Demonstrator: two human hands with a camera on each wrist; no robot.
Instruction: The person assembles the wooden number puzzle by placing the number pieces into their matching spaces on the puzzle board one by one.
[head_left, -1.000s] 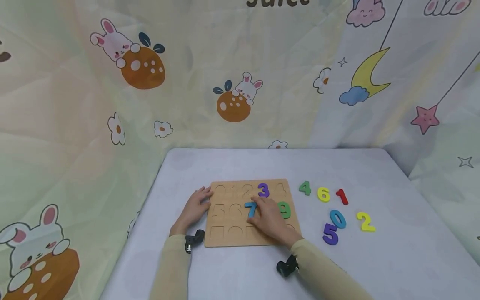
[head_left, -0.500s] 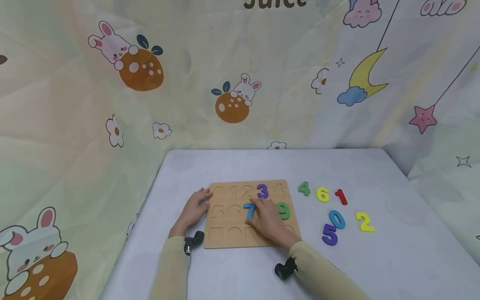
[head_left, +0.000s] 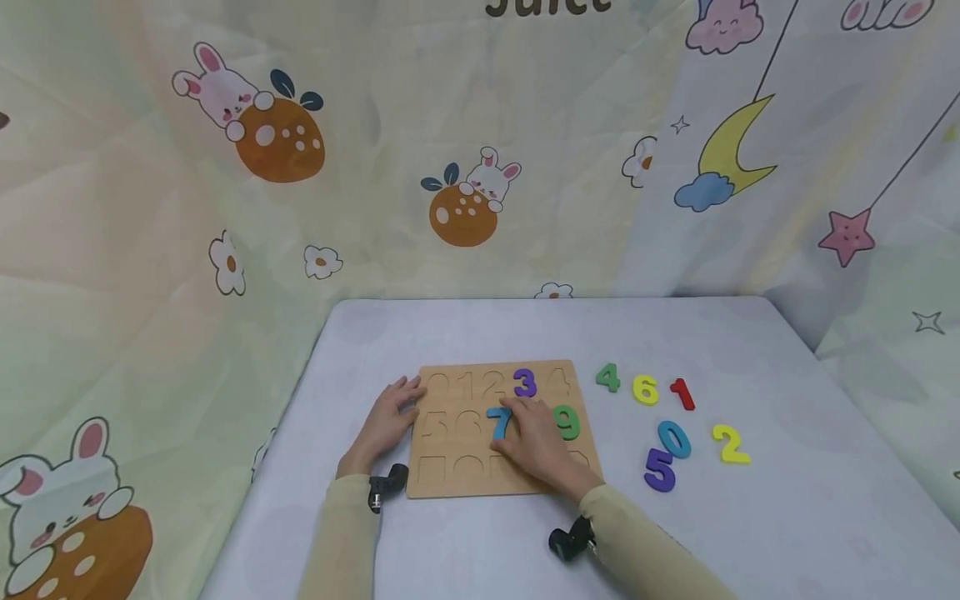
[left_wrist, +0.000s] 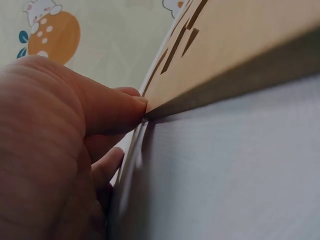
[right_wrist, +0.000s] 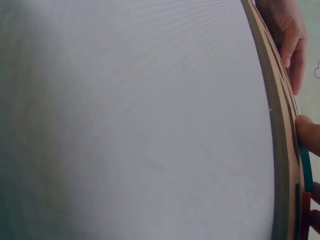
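Right hand [head_left: 537,442] pinches blue seven [head_left: 500,422] on wooden board [head_left: 450,482]; left hand [head_left: 386,422], fingers spread, touches board's left edge.

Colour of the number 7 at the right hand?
Blue; the number 7 shows best in the head view.

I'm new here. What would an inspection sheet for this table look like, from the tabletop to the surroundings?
Surface: pale tabletop.
Job's things: wooden board with purple 3 and green 9 on it; blue 7, seating unclear. Loose to the right: green 4, yellow 6, red 1, blue 0, yellow 2, purple 5. A red piece shows partly in the right wrist view.
Clutter: nothing seen.
Hands: left hand touches the board's left edge; right hand grips the blue 7.
Cables: nothing seen.
Surroundings: wrinkled backdrop printed with rabbits, a moon and a star.
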